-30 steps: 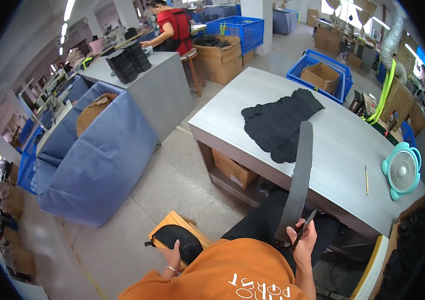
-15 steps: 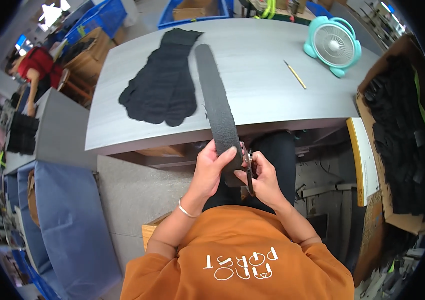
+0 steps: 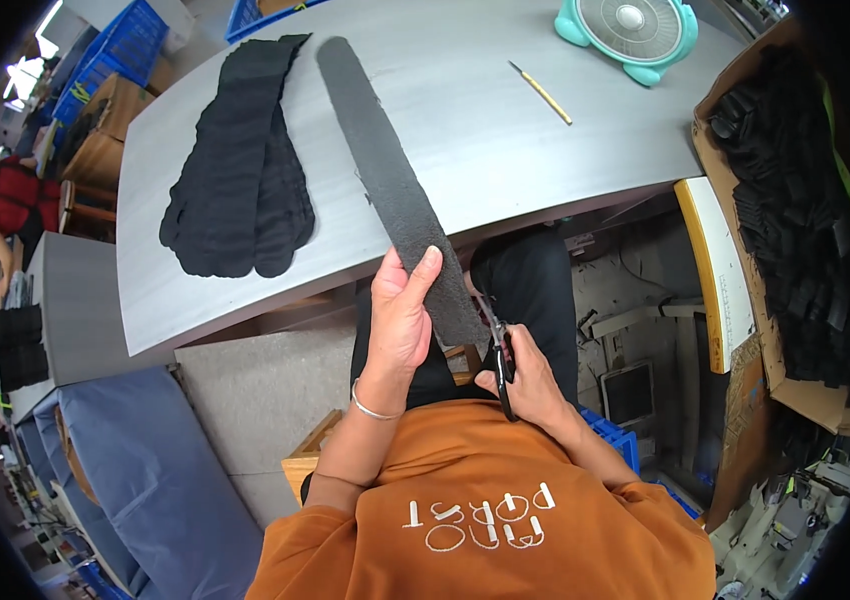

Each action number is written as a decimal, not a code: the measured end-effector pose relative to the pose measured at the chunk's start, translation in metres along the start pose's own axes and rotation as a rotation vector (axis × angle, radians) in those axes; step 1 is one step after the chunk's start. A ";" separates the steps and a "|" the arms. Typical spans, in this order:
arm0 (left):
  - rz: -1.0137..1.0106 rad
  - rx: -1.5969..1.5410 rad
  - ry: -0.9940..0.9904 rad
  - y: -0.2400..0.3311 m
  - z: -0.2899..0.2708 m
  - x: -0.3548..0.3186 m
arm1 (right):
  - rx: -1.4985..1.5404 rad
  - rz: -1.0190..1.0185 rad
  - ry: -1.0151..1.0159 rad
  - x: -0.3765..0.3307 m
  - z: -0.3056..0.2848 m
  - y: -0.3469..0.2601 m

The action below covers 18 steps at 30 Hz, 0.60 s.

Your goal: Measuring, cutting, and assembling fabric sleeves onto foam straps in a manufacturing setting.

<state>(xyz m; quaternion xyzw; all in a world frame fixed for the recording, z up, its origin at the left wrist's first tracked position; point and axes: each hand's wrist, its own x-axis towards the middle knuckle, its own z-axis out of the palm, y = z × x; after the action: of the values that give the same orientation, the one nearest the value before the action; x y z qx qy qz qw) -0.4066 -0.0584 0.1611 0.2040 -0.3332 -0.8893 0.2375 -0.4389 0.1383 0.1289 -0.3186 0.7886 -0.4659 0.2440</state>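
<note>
A long dark grey fabric strip (image 3: 385,170) with a rounded far end slants over the table's near edge. My left hand (image 3: 403,315) is closed on its lower part, thumb on top. In my right hand (image 3: 533,378) are black-handled scissors (image 3: 502,375), their blades pointing up beside the strip's right edge near its lower end. Whether the blades touch the fabric I cannot tell. Loose threads stick out from the strip's left edge. To the left on the table lies a stack of black fabric strips (image 3: 235,170), overlapping and fanned out at the near end.
The grey table (image 3: 485,170) bears a thin pointed tool (image 3: 543,95) with a light handle and a turquoise fan (image 3: 635,25). At right stands a cardboard box (image 3: 710,140) full of black pieces, beside a yellow-edged white board (image 3: 707,275). A blue-covered item (image 3: 145,460) is at left.
My view has shifted, so the table's things sit farther left and higher. My right hand with the scissors has drawn slightly away from the strip's edge; the left keeps its hold.
</note>
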 end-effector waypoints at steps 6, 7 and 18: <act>-0.016 0.028 0.015 -0.011 -0.009 -0.005 | -0.142 0.002 -0.032 0.013 0.000 -0.011; -0.013 0.034 0.006 -0.015 -0.012 -0.006 | -0.152 -0.006 -0.034 0.016 -0.001 -0.012; -0.089 -0.021 0.015 -0.022 -0.017 -0.009 | -0.280 -0.009 0.049 0.025 0.008 -0.021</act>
<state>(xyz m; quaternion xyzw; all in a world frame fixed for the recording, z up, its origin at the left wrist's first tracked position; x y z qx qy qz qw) -0.3965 -0.0471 0.1365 0.2227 -0.3127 -0.9009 0.2025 -0.4450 0.1076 0.1414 -0.3414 0.8502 -0.3601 0.1759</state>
